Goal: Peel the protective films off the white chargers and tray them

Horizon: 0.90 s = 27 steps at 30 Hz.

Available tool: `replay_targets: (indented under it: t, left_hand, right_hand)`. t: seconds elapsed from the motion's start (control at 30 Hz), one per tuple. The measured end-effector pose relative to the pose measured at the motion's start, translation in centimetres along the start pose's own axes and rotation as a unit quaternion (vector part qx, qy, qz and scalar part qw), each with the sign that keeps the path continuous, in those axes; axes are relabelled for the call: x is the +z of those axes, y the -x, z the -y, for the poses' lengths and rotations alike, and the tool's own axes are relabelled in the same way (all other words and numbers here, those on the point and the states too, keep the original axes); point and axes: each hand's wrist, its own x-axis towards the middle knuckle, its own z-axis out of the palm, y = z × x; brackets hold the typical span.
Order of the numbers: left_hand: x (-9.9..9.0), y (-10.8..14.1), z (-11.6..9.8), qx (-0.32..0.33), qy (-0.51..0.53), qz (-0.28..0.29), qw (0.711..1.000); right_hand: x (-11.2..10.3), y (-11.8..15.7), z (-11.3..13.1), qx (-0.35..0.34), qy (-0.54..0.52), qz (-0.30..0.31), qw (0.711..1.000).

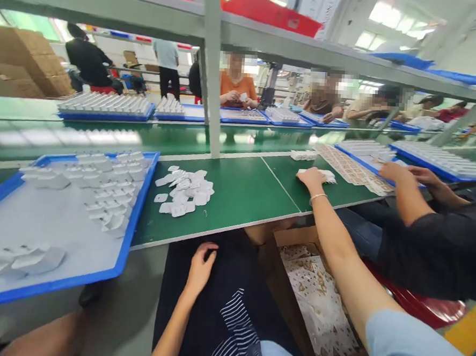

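Note:
My left hand (201, 266) hovers over my dark-clad lap, below the table edge, its fingers loosely bent and apart with nothing visible in them. At the right, my right hand (312, 180) reaches onto the green table (245, 192), fingers curled on a small cluster of white parts (329, 176); the fingertips are partly hidden. Just behind it lies a short row of white parts (304, 155). Between my hands, further left, sits a loose pile of flat white pieces (189, 190).
At left, a blue-rimmed tray (126, 246) holds several white parts with pins. Printed sheets (349, 171) and filled trays (441, 158) lie at right, near a co-worker's hands (399, 174). An open carton (299, 235) stands below. A shelf post (211, 90) rises behind.

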Motion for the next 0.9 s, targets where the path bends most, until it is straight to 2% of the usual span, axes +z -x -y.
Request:
replay_targets:
  t: [0.07, 0.13, 0.23, 0.27, 0.33, 0.4, 0.47, 0.57, 0.7, 0.77, 0.9]
  left_hand:
    - [-0.4, 3.6, -1.7, -0.023, 0.047, 0.045, 0.998]
    - [-0.4, 6.5, -4.1, -0.042, 0.086, 0.062, 0.994]
    - [0.0, 8.5, -7.8, -0.047, 0.158, 0.039, 0.985]
    - [0.2, 8.6, -8.9, -0.041, 0.205, 0.026, 0.978]
    - [0.6, 8.4, -10.6, -0.026, 0.288, 0.013, 0.957]
    - [0.9, 7.9, -11.8, -0.033, 0.338, -0.004, 0.941]
    - [0.9, 7.5, -12.5, -0.060, 0.348, -0.051, 0.934]
    - [0.2, 7.2, -12.4, -0.093, 0.324, -0.141, 0.931]
    - [-1.2, 7.5, -11.6, -0.110, 0.342, -0.231, 0.904]
    - [-1.7, 7.8, -11.4, -0.117, 0.361, -0.249, 0.891]
    - [-2.0, 8.1, -11.5, -0.122, 0.374, -0.232, 0.890]
  right_hand:
    - [0.2, 1.5, -0.1, -0.043, -0.009, 0.022, 0.999]
    - [0.6, 4.3, -0.2, -0.120, -0.042, 0.048, 0.991]
    - [1.9, 12.1, -0.7, -0.255, -0.117, 0.096, 0.955]
    - [2.4, 15.5, -0.9, -0.308, -0.156, 0.109, 0.932]
    - [3.2, 22.3, -1.3, -0.456, -0.299, 0.119, 0.830]
    - [3.9, 28.0, -1.5, -0.543, -0.374, 0.120, 0.743]
    - [4.5, 31.9, -1.3, -0.545, -0.418, 0.091, 0.721]
    - [5.5, 34.4, -0.6, -0.553, -0.421, 0.106, 0.711]
    - [6.7, 34.8, 0.3, -0.612, -0.405, 0.173, 0.657]
    - [7.2, 35.0, 0.8, -0.607, -0.419, 0.179, 0.651]
    - [7.5, 36.8, 1.2, -0.557, -0.463, 0.169, 0.668]
